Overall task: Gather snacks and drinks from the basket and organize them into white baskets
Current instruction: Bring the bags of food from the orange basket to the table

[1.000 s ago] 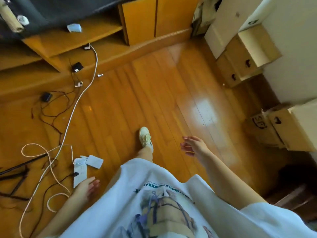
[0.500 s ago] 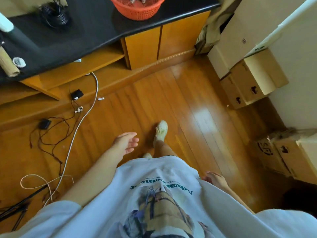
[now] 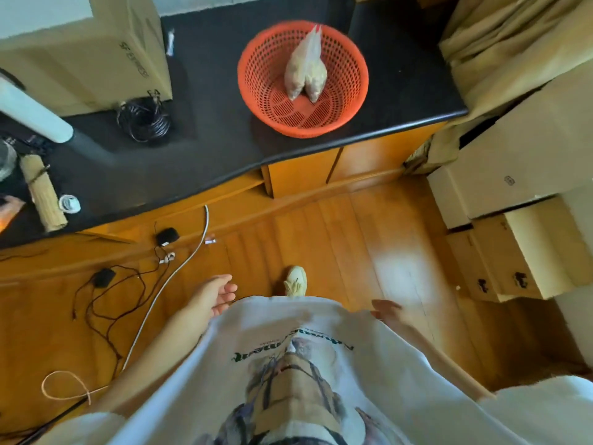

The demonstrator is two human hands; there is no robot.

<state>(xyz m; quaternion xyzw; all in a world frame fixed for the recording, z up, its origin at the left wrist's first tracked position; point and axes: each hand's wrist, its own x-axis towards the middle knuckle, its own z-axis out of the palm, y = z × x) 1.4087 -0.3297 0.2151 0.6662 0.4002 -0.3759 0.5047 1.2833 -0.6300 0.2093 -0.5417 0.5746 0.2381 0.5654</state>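
Black bench [image 3: 208,149] carries the orange basket [image 3: 303,79] w/ two snack bags [image 3: 305,70] inside, well ahead of both hands: left hand [image 3: 213,295] & right hand [image 3: 386,311] hang relaxed, fingers apart, empty, prob. mid-approach.

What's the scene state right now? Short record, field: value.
basket: orange basket on the black counter, near its front edge
contents: two clear snack bags side by side inside
left hand: open, holds nothing, over the floor
right hand: open, holds nothing, beside the shirt
white baskets: none in view
other: cardboard boxes at right, cables on the floor at left
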